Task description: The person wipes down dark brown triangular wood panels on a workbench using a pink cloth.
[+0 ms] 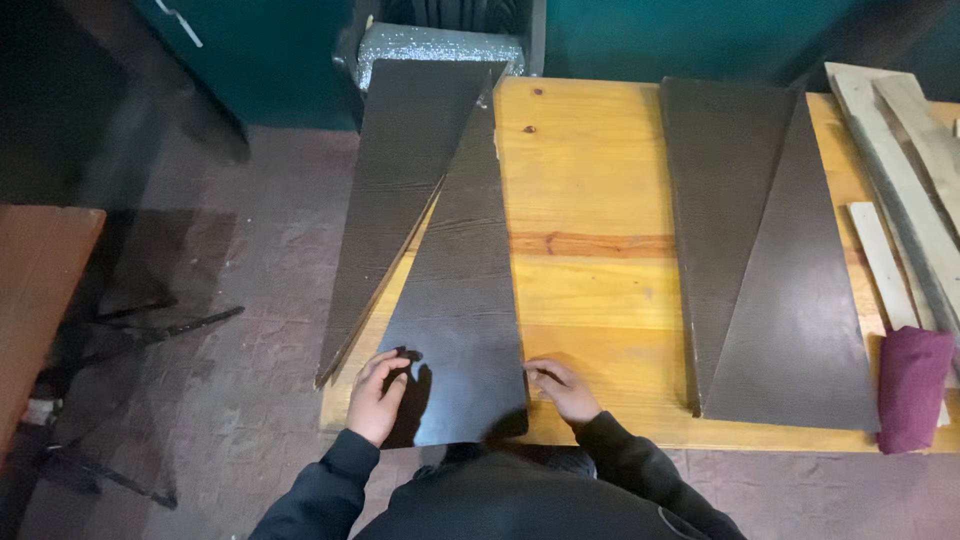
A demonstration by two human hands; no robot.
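A dark brown triangular panel (pixel 462 300) lies on the yellow wooden table (pixel 590 200), its wide end at the near edge. My left hand (pixel 376 396) rests on the panel's near left corner, fingers curled on its edge. My right hand (pixel 562 386) touches the panel's near right edge, fingertips against it. A second dark triangular panel (pixel 400 190) lies partly under the first, with its narrow tip hanging past the table's left edge.
Two more dark triangular panels (pixel 760 260) lie together on the right half of the table. Pale wooden slats (pixel 900 190) sit at the far right, with a maroon cloth roll (pixel 912 385) near the front edge. A reddish table (pixel 35 300) stands at left.
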